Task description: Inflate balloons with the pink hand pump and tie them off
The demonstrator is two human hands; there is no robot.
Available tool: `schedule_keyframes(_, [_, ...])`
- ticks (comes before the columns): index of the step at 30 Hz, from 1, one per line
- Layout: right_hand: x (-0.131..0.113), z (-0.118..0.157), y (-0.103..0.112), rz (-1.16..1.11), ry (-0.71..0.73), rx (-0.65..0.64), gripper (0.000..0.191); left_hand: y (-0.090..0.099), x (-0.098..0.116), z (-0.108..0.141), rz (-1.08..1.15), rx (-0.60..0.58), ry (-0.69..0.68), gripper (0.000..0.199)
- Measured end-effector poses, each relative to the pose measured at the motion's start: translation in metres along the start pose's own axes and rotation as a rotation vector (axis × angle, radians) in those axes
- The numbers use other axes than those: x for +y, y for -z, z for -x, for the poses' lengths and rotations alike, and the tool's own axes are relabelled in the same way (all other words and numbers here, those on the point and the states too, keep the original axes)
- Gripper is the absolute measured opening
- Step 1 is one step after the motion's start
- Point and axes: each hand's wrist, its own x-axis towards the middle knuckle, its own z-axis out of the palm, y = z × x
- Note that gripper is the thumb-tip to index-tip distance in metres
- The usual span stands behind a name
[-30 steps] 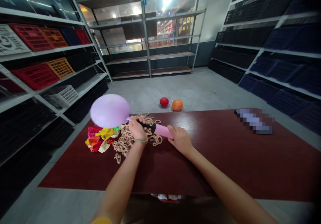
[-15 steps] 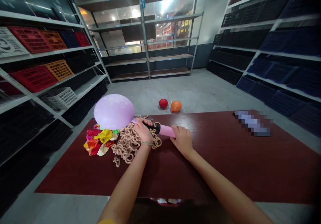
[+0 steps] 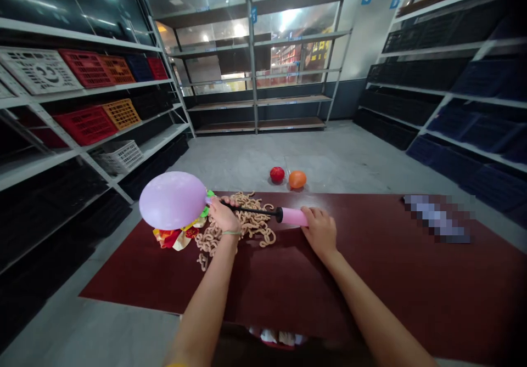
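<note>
A light purple balloon (image 3: 173, 199), blown up, sits at the left end of a hand balloon pump. My left hand (image 3: 224, 216) is closed around the pump's black end and the balloon's neck; its fingers partly hide the joint. Bare black rod shows between my hands. My right hand (image 3: 321, 230) grips the pump's pink barrel (image 3: 293, 216). Under the pump and my left hand lies a heap of tan, cord-like loops (image 3: 253, 219). Uninflated balloons (image 3: 177, 238) in several colours lie partly hidden below the purple one.
The dark red table (image 3: 284, 279) carries all this, with a blurred-out flat object (image 3: 436, 219) at its right. On the floor beyond are a red balloon (image 3: 277, 175) and an orange balloon (image 3: 297, 180). Shelves with crates (image 3: 86, 125) stand around.
My hands have drawn apart, and a length of black rod now shows between them. The purple balloon has shifted left and slightly down. The camera view has turned a little left.
</note>
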Motion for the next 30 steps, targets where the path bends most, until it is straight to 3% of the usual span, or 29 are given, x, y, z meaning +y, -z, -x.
schedule_keyframes(3, [-0.010, 0.006, -0.003, -0.039, -0.044, 0.029, 0.039, -0.026, -0.021, 0.027, 0.147, 0.046, -0.036, 0.028])
schedule_keyframes(6, [-0.013, 0.009, -0.004, -0.077, -0.028, 0.040, 0.039, -0.049, -0.048, 0.055, 0.283, -0.022, 0.027, 0.030])
schedule_keyframes(9, [-0.010, 0.008, -0.003, -0.099, 0.001, 0.005, 0.039, -0.053, -0.060, 0.062, 0.299, -0.081, 0.068, 0.035])
schedule_keyframes(12, [-0.012, 0.007, -0.002, -0.114, 0.064, -0.044, 0.044, -0.035, -0.045, 0.041, 0.270, -0.095, 0.043, 0.033])
schedule_keyframes(16, [-0.018, 0.005, -0.003, -0.105, 0.113, -0.070, 0.049, -0.002, 0.000, 0.000, 0.265, -0.029, 0.000, 0.023])
schedule_keyframes(18, [-0.020, 0.004, -0.004, -0.104, 0.123, -0.082, 0.048, 0.005, 0.016, -0.011, 0.267, 0.014, -0.032, 0.021])
schedule_keyframes(20, [-0.020, 0.004, -0.005, -0.102, 0.102, -0.083, 0.045, 0.002, 0.018, -0.009, 0.279, 0.047, -0.059, 0.022])
schedule_keyframes(23, [-0.017, 0.005, -0.006, -0.089, 0.019, -0.058, 0.039, -0.018, -0.006, 0.015, 0.288, 0.042, -0.042, 0.025])
schedule_keyframes(26, [-0.015, 0.008, -0.006, -0.087, -0.005, -0.038, 0.039, -0.040, -0.043, 0.044, 0.261, -0.050, 0.000, 0.030])
schedule_keyframes(30, [-0.015, 0.006, -0.002, -0.051, 0.059, -0.064, 0.042, -0.043, -0.064, 0.053, 0.268, -0.125, 0.043, 0.035])
